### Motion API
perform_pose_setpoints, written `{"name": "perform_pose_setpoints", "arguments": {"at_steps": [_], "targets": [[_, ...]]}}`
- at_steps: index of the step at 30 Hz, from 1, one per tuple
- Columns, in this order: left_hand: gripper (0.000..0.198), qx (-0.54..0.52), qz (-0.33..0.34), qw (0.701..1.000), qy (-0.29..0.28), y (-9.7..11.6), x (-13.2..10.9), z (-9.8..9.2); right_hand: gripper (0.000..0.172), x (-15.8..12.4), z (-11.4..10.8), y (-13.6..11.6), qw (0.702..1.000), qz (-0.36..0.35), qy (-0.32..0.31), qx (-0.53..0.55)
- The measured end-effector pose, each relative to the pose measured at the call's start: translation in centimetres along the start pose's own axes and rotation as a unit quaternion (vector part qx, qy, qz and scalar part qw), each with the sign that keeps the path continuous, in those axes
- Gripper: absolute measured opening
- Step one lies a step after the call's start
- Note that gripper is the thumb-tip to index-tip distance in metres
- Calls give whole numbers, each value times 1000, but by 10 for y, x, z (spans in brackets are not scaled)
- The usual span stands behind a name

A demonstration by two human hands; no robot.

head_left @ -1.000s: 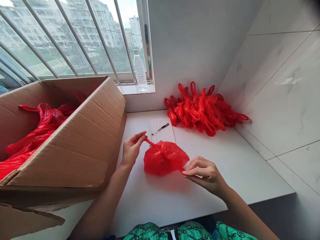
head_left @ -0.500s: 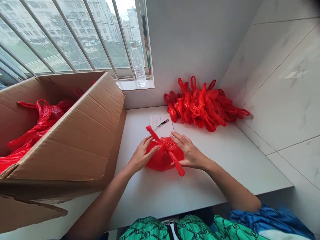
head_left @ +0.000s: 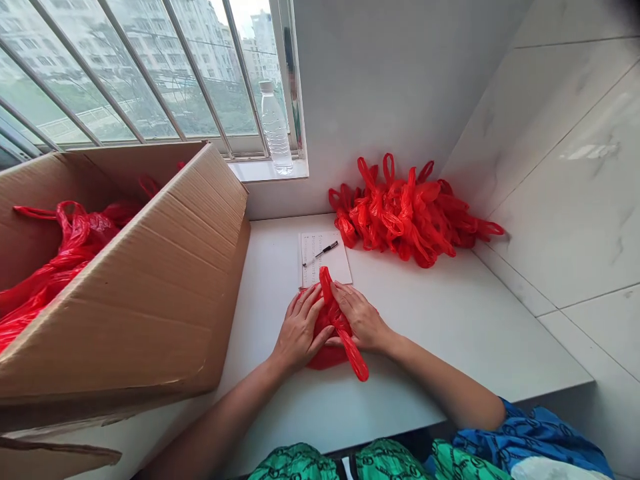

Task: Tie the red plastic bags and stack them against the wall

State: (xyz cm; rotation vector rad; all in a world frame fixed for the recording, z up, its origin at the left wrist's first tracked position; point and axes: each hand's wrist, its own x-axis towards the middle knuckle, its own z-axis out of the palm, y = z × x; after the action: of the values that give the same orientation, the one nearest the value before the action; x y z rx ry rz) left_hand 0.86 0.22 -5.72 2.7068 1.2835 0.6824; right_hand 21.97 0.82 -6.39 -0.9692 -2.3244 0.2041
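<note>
A knotted red plastic bag (head_left: pixel 327 358) rests on the white table in front of me, one handle loop pointing up and the other hanging toward me. My left hand (head_left: pixel 299 331) curves over the bag's left side, fingers close together and thumb near the knot. On the opposite side my right hand (head_left: pixel 364 319) presses against it, so the bag is squeezed between both palms. Its contents are hidden. Just beyond the hands lies a sheet of paper with writing (head_left: pixel 340 265), and a black pen (head_left: pixel 320 254) lies across it.
At left stands a large open cardboard box (head_left: pixel 165 280) holding red bags (head_left: pixel 85 233). Against the back wall sits a heap of tied red bags (head_left: pixel 410 210). A clear water bottle (head_left: pixel 275 130) stands on the windowsill. A tiled wall (head_left: pixel 565 167) borders the right.
Both hands have closed in on the bag from its sides, pressing it narrower. The bag sits slightly nearer to me, and more of the paper and pen shows.
</note>
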Motion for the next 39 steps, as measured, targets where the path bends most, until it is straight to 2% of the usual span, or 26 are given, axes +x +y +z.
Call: {"name": "perform_pose_setpoints", "arguments": {"at_steps": [27, 34, 39], "targets": [[58, -2, -20, 998, -55, -1, -3, 14, 98, -5, 14, 7, 998, 11, -53, -13], [57, -35, -29, 998, -41, -1, -5, 14, 96, -6, 15, 7, 997, 24, -69, -5], [70, -62, -46, 997, -20, -2, -7, 16, 92, -5, 14, 6, 996, 27, -78, -17]]}}
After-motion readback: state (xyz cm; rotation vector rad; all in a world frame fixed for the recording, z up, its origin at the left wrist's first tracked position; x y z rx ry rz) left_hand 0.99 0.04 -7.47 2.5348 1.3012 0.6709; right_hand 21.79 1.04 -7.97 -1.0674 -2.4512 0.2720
